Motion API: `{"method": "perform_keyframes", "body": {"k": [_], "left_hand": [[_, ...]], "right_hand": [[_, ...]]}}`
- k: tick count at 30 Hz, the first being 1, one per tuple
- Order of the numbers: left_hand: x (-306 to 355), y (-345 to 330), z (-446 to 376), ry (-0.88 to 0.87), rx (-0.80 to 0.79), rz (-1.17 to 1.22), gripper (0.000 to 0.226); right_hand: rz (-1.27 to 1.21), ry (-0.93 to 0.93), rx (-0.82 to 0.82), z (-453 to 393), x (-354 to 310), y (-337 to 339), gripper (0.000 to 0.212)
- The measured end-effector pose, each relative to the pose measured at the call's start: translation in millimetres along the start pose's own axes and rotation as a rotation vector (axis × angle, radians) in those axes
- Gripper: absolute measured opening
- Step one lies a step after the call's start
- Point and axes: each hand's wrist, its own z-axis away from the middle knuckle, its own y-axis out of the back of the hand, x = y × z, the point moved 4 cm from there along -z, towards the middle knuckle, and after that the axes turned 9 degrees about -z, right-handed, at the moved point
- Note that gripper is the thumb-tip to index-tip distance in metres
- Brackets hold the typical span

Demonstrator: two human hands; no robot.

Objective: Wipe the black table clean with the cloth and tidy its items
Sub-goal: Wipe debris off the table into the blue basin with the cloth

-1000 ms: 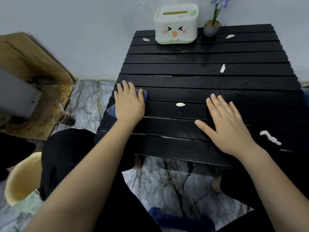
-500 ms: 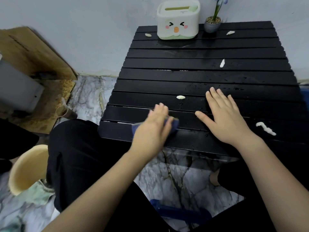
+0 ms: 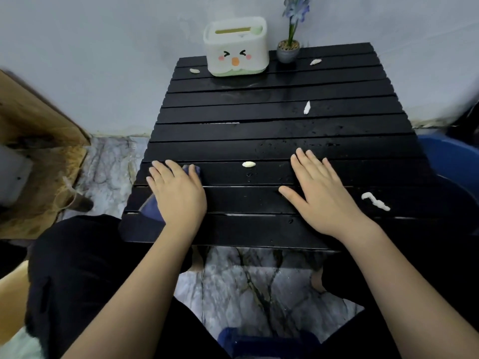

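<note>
The black slatted table (image 3: 272, 130) is wet and carries several white scraps, such as one (image 3: 248, 164) between my hands, one (image 3: 375, 202) at the right and one (image 3: 307, 108) farther back. My left hand (image 3: 178, 193) presses flat on a dark blue cloth (image 3: 153, 208) at the table's near left edge; only the cloth's edges show. Resting flat on the near right slats, my right hand (image 3: 321, 195) holds nothing, fingers spread. At the back stand a white tissue box with a face (image 3: 236, 47) and a small potted flower (image 3: 288, 50).
A blue tub (image 3: 451, 161) sits right of the table. Wooden boards (image 3: 39, 151) lean against the wall on the left. A yellow basin (image 3: 10, 294) is at the lower left. Marble floor (image 3: 254, 286) and my dark-clothed knees lie below the table's front edge.
My left hand slid the cloth from the near middle edge back to the near left edge. My right hand stayed flat in place.
</note>
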Motion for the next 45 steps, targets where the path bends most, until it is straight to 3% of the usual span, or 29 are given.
{"method": "perform_keyframes", "body": {"k": [6,10,12,14,16,18,22,24,30,34,41,43,45], "left_hand": [[110.1,5.7,-2.5,-0.23,-0.045,0.119,0.056],[171.8,24.5,22.0,-0.5,-0.139,0.593,0.036],[176.4,35.7,16.5,-0.445,-0.224,0.875,0.035],[166.0,38.2,-9.7,-0.225,-0.152,1.109,0.048],[148.8,42.7,-43.4,-0.129,0.037,1.07,0.054],[133.2,38.4,-78.8,-0.118,0.146,0.856,0.051],[111.5,-6.0,-119.5,-0.167,-0.03,0.17,0.088],[114.1,-18.5,-123.6,-0.184,-0.014,0.078,0.086],[174.3,-23.2,-149.1,-0.256,0.059,0.04,0.061],[241.3,-17.4,-136.2,-0.512,0.046,0.069,0.041],[324.9,-0.4,-48.8,-1.065,-0.179,0.348,0.049],[327.2,-0.2,-42.2,-1.138,-0.286,0.425,0.046],[323.1,11.5,-51.9,-1.042,-0.364,0.668,0.039]], "right_hand": [[0.006,-0.079,0.0,-4.5,16.6,12.9,0.073],[0.013,-0.135,0.024,-5.1,36.6,36.3,0.07],[0.027,-0.15,0.023,-4.2,49.4,50.3,0.071],[0.036,-0.176,0.007,-3.7,65.1,63.7,0.071],[0.056,-0.206,-0.008,-5.3,81.2,74.9,0.069],[0.06,-0.238,-0.017,-8.8,94.8,83.0,0.07],[0.021,-0.297,-0.011,-12.8,112.4,88.3,0.072],[0.008,-0.323,-0.032,-11.7,116.6,85.7,0.072],[-0.007,-0.332,-0.059,-12.6,119.5,86.5,0.073],[0.002,-0.323,-0.066,-12.5,119.5,87.6,0.073],[-0.008,-0.348,-0.044,-6.8,122.0,92.3,0.077],[-0.002,-0.381,-0.039,-4.5,123.7,93.2,0.08],[-0.003,-0.402,-0.041,-1.9,125.1,94.6,0.082]]}}
